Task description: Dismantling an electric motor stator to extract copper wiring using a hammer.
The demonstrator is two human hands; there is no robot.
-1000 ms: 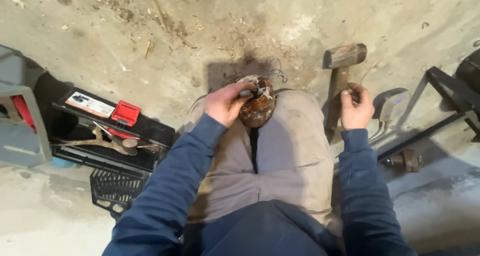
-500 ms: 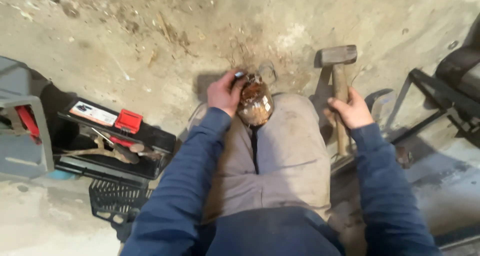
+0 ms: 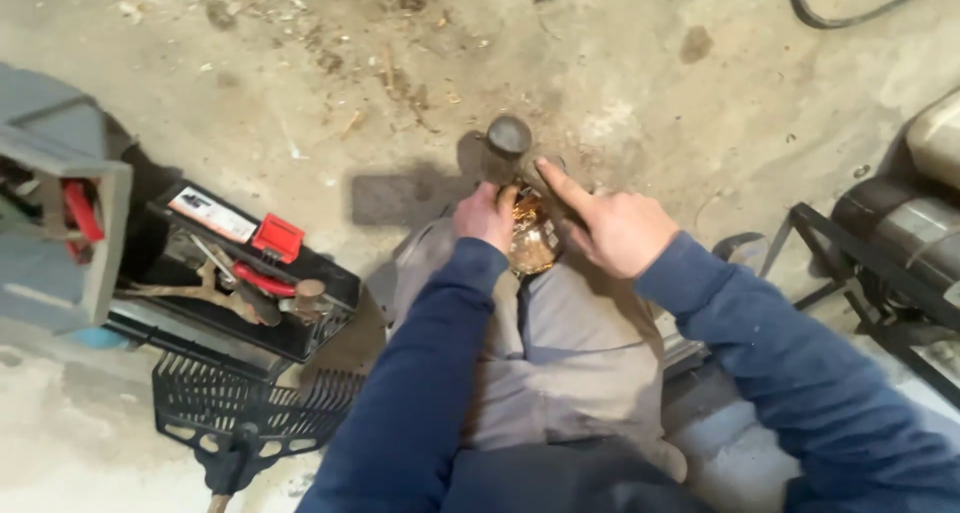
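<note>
I am seated on a dusty concrete floor with grey trousers and blue sleeves in view. My left hand (image 3: 486, 217) grips a rusty copper-wound part (image 3: 531, 238) that rests at my knees. My right hand (image 3: 616, 231) holds a hammer (image 3: 508, 137) by its handle, with the index finger stretched along it. The hammer's head shows end-on just beyond the copper-wound part and close above it. The hand hides most of the handle.
An open black toolbox (image 3: 330, 291) with a red latch and tools inside lies at my left. A grey case (image 3: 70, 223) stands beyond it. A black rake head (image 3: 245, 413) lies near my left leg. A dark metal frame (image 3: 860, 263) stands at right, with a black cable (image 3: 850, 13) at the top right.
My right hand lifted the hammer from where it stood at my right and swung it left, over the copper-wound part. My left hand kept its grip on the part.
</note>
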